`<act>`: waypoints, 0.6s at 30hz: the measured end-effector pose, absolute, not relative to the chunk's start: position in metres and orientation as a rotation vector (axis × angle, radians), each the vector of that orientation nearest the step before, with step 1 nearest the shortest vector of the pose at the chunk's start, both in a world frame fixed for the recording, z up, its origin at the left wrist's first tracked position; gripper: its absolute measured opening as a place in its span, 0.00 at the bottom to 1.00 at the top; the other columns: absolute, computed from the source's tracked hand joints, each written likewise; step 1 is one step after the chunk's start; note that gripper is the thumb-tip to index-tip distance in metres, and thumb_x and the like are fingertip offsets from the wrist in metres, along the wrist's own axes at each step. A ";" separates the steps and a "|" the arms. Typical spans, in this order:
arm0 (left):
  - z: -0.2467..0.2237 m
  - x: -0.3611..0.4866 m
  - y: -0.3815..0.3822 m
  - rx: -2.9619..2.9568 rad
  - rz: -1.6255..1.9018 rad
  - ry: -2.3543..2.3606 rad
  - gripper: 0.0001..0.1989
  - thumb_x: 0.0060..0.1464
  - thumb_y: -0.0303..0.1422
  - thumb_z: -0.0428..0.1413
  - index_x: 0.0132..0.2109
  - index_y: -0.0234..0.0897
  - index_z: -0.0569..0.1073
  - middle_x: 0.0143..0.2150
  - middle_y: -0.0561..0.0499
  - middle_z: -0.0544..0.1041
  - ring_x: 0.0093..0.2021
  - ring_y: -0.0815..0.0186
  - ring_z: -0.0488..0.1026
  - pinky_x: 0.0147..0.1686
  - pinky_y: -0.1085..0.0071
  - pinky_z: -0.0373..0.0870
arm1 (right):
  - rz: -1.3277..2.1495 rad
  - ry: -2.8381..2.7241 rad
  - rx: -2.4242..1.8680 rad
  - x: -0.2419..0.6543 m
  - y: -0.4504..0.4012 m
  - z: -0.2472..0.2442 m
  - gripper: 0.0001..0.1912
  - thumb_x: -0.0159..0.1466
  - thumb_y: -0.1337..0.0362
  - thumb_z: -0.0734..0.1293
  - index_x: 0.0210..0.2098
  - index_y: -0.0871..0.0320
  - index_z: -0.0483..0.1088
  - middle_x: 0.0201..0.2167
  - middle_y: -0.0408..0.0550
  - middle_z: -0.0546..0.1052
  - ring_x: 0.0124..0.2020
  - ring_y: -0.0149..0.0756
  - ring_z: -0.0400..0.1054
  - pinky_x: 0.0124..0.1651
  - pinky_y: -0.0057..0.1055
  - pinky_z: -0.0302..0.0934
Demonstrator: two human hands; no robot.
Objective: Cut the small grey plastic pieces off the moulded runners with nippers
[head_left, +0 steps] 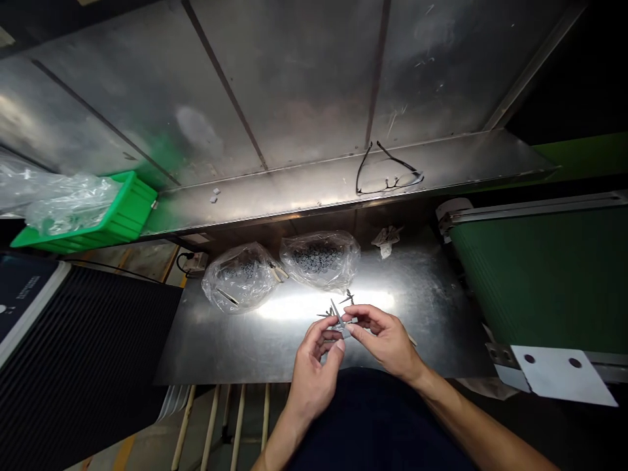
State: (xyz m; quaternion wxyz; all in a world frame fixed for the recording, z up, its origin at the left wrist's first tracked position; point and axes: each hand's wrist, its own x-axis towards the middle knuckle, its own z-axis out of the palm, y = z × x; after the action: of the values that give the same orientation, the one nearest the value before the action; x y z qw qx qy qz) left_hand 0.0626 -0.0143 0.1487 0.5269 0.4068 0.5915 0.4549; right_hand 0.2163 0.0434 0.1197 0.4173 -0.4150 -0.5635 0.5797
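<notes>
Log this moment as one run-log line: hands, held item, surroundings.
left hand: holds grey moulded part | right hand: holds same part | nearby: two clear bags of grey pieces | surface: steel table

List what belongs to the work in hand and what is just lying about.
Work: left hand, right hand, grey moulded piece between them, loose grey pieces, clear bag of grey pieces, second clear bag.
Lying about: eyeglasses, green crate, crumpled tissue.

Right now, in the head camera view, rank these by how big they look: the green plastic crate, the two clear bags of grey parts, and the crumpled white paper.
1. Green plastic crate
2. Left clear bag of grey parts and right clear bag of grey parts: they look alike, so unranked
3. Crumpled white paper
</notes>
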 end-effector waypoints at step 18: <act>0.151 0.051 -0.051 1.443 1.000 1.684 0.08 0.62 0.32 0.54 0.47 0.41 0.75 0.43 0.48 0.78 0.38 0.63 0.75 0.39 0.69 0.70 | 0.903 -2.231 -0.862 0.203 0.010 0.132 0.35 0.65 0.77 0.58 0.70 0.55 0.50 0.42 0.52 0.76 0.41 0.41 0.71 0.44 0.41 0.70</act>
State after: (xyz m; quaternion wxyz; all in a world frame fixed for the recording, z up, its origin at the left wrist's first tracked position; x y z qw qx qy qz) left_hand 0.0514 -0.0514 0.1513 0.3471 0.5564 0.6491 0.3855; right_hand 0.2027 0.0101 0.1323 0.2883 -0.3229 -0.8357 0.3381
